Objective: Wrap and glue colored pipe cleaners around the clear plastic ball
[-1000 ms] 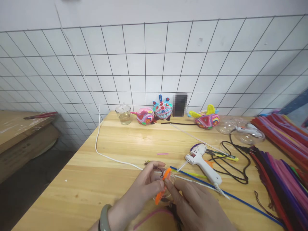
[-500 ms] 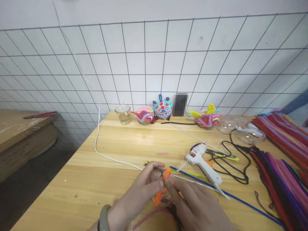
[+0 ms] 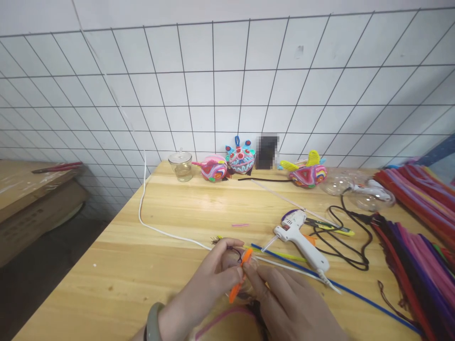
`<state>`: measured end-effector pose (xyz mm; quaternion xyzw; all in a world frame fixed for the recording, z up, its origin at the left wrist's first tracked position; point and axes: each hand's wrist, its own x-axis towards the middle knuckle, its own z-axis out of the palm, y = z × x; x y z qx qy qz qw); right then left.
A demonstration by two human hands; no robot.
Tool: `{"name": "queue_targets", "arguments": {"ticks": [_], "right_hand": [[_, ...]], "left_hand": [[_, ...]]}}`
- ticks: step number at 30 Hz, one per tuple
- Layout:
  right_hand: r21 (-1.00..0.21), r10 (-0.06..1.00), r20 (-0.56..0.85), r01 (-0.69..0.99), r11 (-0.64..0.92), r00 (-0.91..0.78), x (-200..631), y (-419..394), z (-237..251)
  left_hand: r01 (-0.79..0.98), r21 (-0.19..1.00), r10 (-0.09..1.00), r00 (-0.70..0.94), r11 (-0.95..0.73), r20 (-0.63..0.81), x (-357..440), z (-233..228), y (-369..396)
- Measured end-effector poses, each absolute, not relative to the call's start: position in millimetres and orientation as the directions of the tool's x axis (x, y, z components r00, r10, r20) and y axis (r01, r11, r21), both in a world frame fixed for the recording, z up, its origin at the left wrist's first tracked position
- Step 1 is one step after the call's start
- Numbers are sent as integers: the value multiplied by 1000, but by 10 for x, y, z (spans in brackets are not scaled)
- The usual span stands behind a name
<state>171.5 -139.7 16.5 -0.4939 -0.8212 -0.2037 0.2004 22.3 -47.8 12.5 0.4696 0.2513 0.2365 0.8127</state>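
While the orange pipe cleaner (image 3: 239, 277) is pinched between the left hand (image 3: 213, 279) and the right hand (image 3: 284, 303) over a clear ball at the table's (image 3: 142, 265) six-o'clock edge, wrapping seems under way, and glue from the glue gun (image 3: 302, 239) at two o'clock is probably needed next.

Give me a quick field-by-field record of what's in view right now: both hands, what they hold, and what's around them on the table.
left hand: pinches the orange pipe cleaner against a clear ball
right hand: fingertips on the same orange pipe cleaner, opposite the left
table: light wood, against a tiled wall
glue gun: white, lying right of the hands, black cord attached
blue pipe cleaner: lies beside the right hand
finished figures: colourful, along the wall edge
glass jar: left of the figures
pipe cleaner bundles: far right
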Motion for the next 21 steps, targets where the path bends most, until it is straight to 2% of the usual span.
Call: {"name": "queue_targets", "arguments": {"ticks": [7,9,11,13,14,16,18,19,21], "right_hand": [[46,773,488,896,441,-406,1728,-1434,91],[-22,777,503,893,449,-378,1736,-1430,86],[-195,782,547,863,467,-299,1744,-1428,110],[-470,829,540,765,441,-146,1749,-1429,152],[-615,871,489,688,385,-50,1748,-1430,172],[-850,952,283,490,192,119,1741,-1428,189],[-955,975,82,295,17,208,1726,-1420,167],[-974,975,33,227,-19,221,1717,-1414,145],[-987,967,24,161,-17,252,1702,-1401,99]], "left_hand": [[-144,888,620,763,437,-182,209,125,-473],[-136,891,621,761,434,-187,211,129,-476],[-135,889,616,766,437,-186,217,130,-488],[-138,884,600,779,447,-183,221,123,-510],[-134,885,593,785,445,-179,220,115,-524],[-118,906,594,788,405,-163,213,92,-551],[-91,935,604,783,343,-146,205,66,-574],[-79,944,607,782,322,-142,202,55,-584],[-65,948,601,787,311,-143,204,35,-596]]}}
